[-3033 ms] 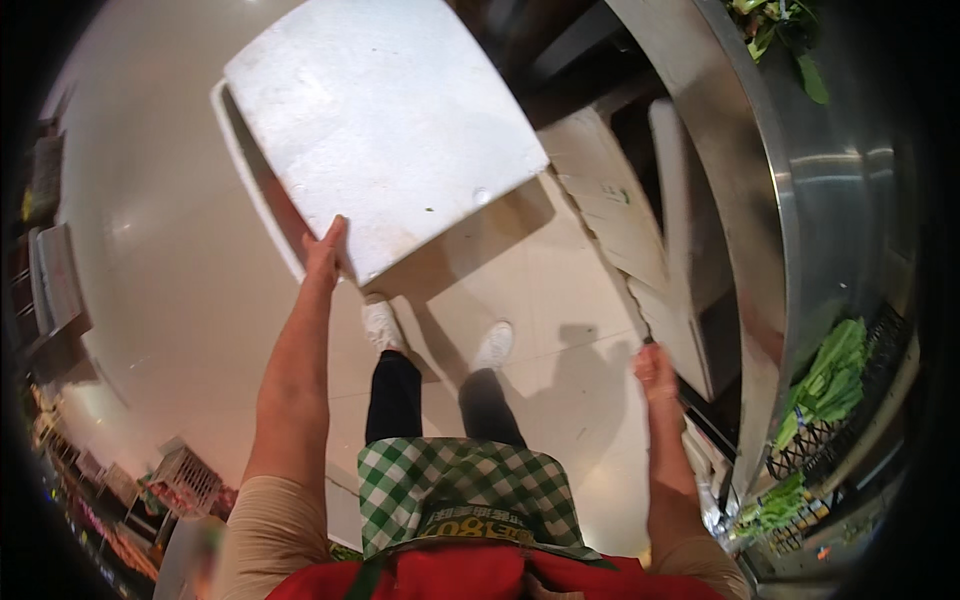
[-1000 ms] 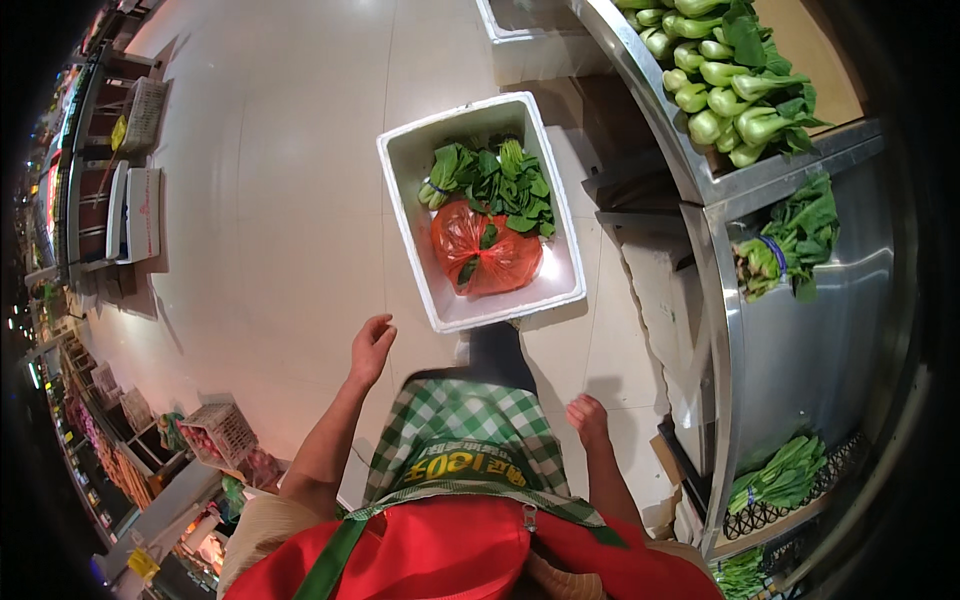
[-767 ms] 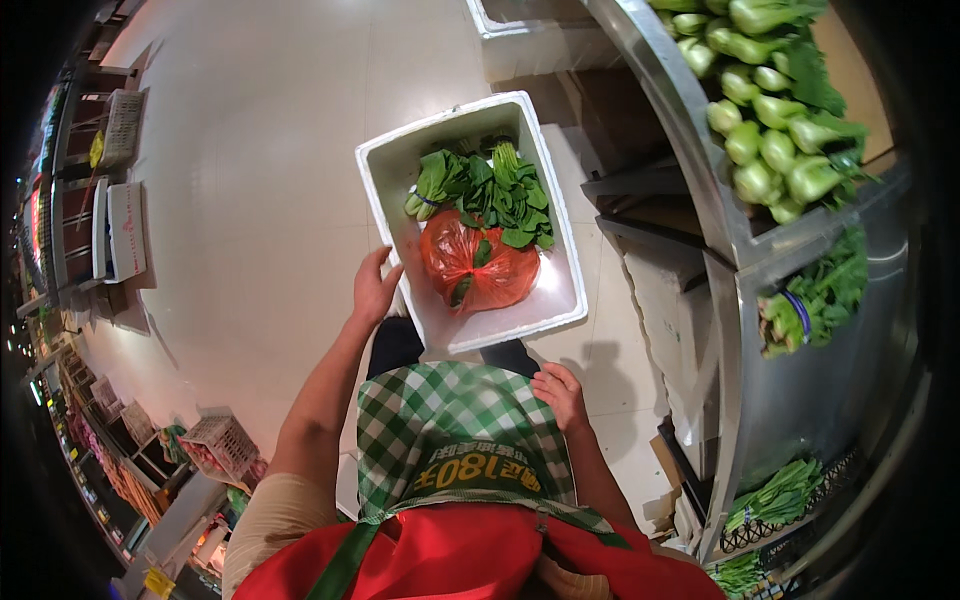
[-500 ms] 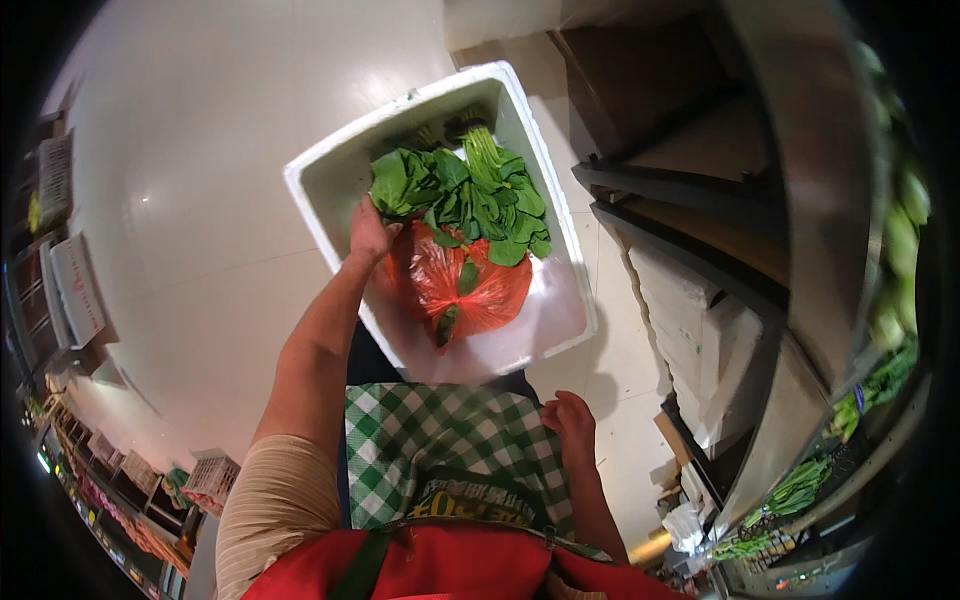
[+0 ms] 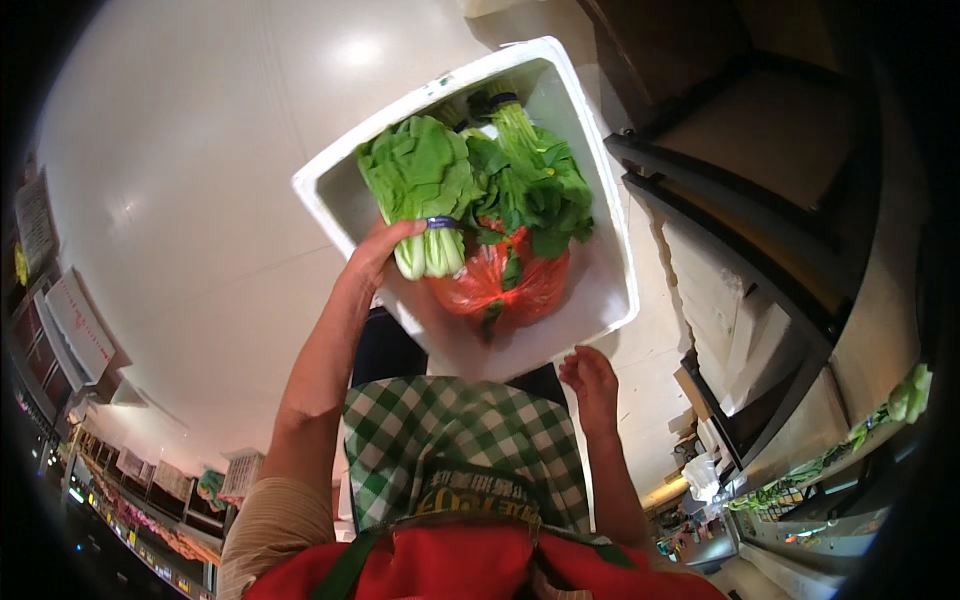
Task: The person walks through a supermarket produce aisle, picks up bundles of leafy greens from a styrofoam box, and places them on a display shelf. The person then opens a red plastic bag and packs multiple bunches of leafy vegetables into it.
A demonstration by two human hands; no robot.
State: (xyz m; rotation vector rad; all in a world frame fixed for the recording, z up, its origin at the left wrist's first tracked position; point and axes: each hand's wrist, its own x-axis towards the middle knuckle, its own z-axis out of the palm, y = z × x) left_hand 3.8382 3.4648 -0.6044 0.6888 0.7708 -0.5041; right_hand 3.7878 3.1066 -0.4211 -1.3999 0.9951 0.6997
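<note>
The leafy green bunch [image 5: 422, 168] is near the top middle of the frame, over the left side of the white box [image 5: 600, 290]. The left hand [image 5: 380, 250] is curled round its pale stems, arm stretched up. The right hand [image 5: 592, 382] is just below the box, fingers loosely bent, holding nothing.

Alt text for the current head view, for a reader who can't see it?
A person's left hand grips a purple-banded bunch of leafy greens at an open white box. More greens and a red plastic bag lie inside; the right hand, empty and loosely curled, is near the box.
</note>
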